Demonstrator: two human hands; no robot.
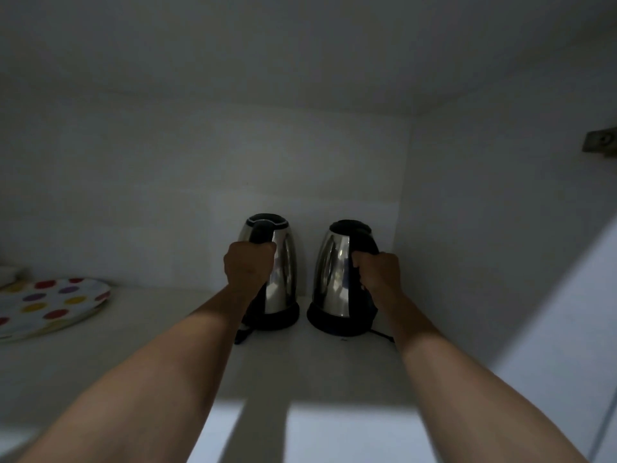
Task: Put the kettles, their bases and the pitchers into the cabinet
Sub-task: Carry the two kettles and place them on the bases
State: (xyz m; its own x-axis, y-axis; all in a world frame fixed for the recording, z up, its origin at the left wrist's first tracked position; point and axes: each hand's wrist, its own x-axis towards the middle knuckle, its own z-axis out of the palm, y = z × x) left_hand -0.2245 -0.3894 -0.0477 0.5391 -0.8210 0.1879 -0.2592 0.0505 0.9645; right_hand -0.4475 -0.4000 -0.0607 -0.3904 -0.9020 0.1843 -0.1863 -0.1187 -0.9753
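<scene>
Two steel kettles with black lids stand side by side deep on the cabinet shelf (pixel 140 345). The left kettle (pixel 283 272) sits on its black base (pixel 280 317); my left hand (pixel 247 264) grips its black handle. The right kettle (pixel 329 272) sits on its own black base (pixel 337 324), and my right hand (pixel 379 272) grips its handle. A dark cord end (pixel 242 335) lies by the left base and another cord (pixel 382 335) trails from the right base. No pitchers are in view.
A white plate with coloured dots (pixel 46 305) lies on the shelf at the far left. The cabinet's right wall (pixel 484 228) stands close to the right kettle, with a metal hinge plate (pixel 601 140) high on it. The back wall is just behind the kettles.
</scene>
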